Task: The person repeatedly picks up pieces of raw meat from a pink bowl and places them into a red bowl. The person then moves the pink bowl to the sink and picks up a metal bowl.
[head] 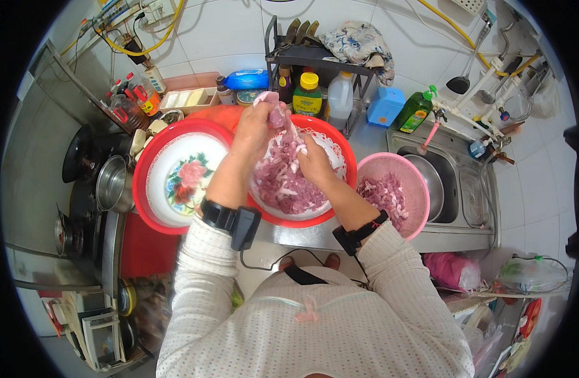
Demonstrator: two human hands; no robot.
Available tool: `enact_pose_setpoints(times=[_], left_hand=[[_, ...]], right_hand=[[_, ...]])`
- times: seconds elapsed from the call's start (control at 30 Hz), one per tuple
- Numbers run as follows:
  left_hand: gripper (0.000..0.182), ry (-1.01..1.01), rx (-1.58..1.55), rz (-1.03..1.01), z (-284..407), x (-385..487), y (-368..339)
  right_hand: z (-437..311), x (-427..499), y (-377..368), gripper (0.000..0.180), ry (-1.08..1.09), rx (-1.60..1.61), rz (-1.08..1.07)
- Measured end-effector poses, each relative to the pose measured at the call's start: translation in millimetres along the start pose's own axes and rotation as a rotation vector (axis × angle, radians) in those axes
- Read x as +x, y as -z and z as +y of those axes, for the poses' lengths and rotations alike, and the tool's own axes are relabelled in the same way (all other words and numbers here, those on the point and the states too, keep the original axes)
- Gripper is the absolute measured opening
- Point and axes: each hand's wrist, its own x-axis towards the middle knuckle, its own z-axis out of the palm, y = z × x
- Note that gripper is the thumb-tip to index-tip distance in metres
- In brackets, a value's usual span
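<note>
My left hand (253, 131) is raised and closed around a clump of raw meat (276, 116), with a pale piece sticking up above the fist. From this clump a strip hangs down to my right hand (315, 159), whose thumb and fingers grip its pale lower part. Both hands are over a red-rimmed white basin (347, 182) that holds a heap of cut raw meat (289, 184). At its left stands a second red-rimmed basin (150, 177) with painted flowers inside. On the right, a pink plastic basket (419, 189) contains more cut meat (386, 196).
A stainless steel sink (448, 189) holding a metal bowl (429, 177) is at the right. Behind the basins stand a yellow-capped jar (308, 97), a translucent jug (340, 99) and a black rack (313, 55) with knives (301, 32). A metal pot (112, 184) stands at the left.
</note>
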Motion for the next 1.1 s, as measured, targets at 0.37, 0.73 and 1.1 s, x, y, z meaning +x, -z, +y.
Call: enact_pose_setpoints(times=[0.37, 0.73, 1.1], left_hand=[[0.019, 0.022, 0.178, 0.039, 16.0, 13.9, 7.4], [0.024, -0.014, -0.083, -0.003, 0.8, 19.0, -5.9], [0.010, 0.113, -0.098, 0.012, -1.0, 16.9, -7.3]], right_hand=[[78.7, -22.7, 18.9, 0.043, -0.204, -0.119, -0.265], [-23.7, 34.3, 2.5, 0.019, -0.045, 0.468, -0.113], [-24.5, -3.6, 27.9, 0.011, 0.181, -0.100, -0.093]])
